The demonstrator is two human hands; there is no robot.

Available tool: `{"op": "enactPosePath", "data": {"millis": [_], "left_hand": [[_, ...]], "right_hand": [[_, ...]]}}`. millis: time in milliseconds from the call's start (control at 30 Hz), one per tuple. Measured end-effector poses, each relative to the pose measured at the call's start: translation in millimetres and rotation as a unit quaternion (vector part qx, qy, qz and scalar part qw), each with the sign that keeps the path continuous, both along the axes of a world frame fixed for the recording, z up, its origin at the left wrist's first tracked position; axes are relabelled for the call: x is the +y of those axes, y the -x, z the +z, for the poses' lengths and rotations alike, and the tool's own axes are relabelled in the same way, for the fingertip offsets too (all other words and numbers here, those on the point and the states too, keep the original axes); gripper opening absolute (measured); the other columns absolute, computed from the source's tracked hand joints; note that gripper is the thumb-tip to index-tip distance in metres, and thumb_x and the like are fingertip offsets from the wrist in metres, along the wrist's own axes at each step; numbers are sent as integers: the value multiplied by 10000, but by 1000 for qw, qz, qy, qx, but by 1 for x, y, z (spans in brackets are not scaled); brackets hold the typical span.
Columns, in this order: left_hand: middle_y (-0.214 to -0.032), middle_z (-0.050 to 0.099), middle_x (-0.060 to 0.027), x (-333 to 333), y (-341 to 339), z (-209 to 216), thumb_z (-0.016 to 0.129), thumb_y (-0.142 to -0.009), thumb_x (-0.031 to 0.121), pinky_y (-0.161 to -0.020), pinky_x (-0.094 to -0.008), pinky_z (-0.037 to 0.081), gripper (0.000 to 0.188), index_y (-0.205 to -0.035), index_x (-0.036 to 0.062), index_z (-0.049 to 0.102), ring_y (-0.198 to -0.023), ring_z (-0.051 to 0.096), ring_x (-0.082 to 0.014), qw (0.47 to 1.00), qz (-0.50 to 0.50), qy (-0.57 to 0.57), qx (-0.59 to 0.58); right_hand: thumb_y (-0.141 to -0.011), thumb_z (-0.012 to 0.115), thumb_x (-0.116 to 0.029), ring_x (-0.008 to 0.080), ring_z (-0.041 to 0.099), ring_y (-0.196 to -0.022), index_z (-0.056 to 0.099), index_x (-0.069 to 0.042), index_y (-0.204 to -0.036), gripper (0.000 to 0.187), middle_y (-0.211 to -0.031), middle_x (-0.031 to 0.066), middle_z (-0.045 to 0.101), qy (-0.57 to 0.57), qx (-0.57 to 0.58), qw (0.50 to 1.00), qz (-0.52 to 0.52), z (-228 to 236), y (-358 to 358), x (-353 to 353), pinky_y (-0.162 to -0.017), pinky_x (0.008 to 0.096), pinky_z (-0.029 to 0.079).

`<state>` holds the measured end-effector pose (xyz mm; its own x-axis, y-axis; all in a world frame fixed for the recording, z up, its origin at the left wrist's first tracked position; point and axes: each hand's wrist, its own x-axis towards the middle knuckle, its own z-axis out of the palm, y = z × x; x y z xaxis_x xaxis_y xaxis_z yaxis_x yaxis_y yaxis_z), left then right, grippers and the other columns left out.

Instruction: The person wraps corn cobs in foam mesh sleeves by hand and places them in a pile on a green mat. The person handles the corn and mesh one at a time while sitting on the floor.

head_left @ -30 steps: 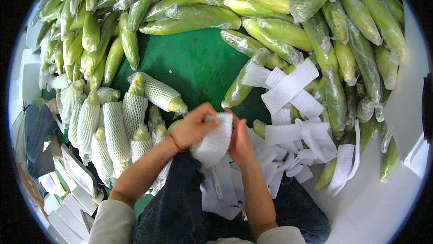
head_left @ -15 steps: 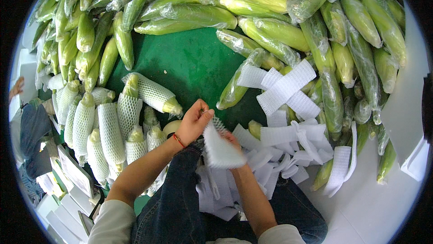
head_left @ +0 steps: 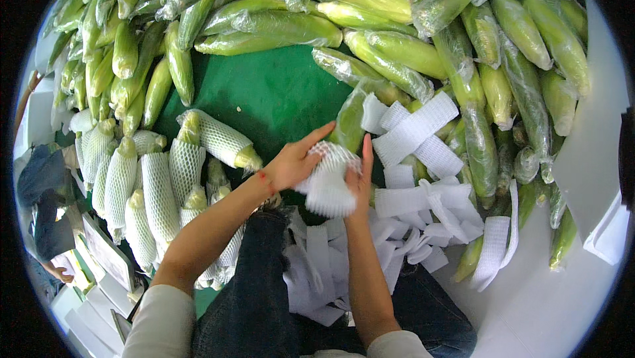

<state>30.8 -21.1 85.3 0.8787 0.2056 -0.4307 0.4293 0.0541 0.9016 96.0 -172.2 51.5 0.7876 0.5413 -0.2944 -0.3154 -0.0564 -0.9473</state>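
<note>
Between my hands a white foam net sleeve is stretched over the near end of a plastic-wrapped ear of corn, which points away from me, still bare at its far end. My left hand grips the sleeve's left side, its index finger reaching along the corn. My right hand holds the opposite side, fingers pointing up beside the ear. Motion blurs the sleeve's lower end. To the left lie several ears in foam nets, among them a netted ear close to my left hand.
Wrapped ears of corn are heaped along the back and right of the green surface. Loose white foam sleeves lie on the right heap and pile up over my lap. At the far left another person's hand shows.
The sleeve, held flat and bare over my lap before, is now moved forward and around the end of an ear of corn. Both hands have moved forward, flanking that ear.
</note>
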Motion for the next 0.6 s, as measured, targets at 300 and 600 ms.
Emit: {"op": "enactPosePath", "data": {"millis": [300, 600], "left_hand": [[-772, 648, -106, -19, 25, -44, 516, -902, 151, -658, -285, 464, 223, -987, -37, 602, -723, 553, -102, 982, 188, 10, 28], [-825, 613, -119, -8, -31, -63, 536, -871, 144, -643, -300, 467, 198, -1000, 6, 599, -726, 572, -118, 974, 182, -129, 27]], "right_hand": [[-885, 471, -124, 142, 566, -866, 560, 10, -1064, 241, -965, 91, 607, 100, 31, 985, -138, -25, 21, 13, -770, 263, 459], [-907, 485, -192, 121, 508, -676, 529, -19, -803, 206, -756, 46, 557, -146, 150, 958, -195, -79, -21, 22, -618, 269, 421]]}}
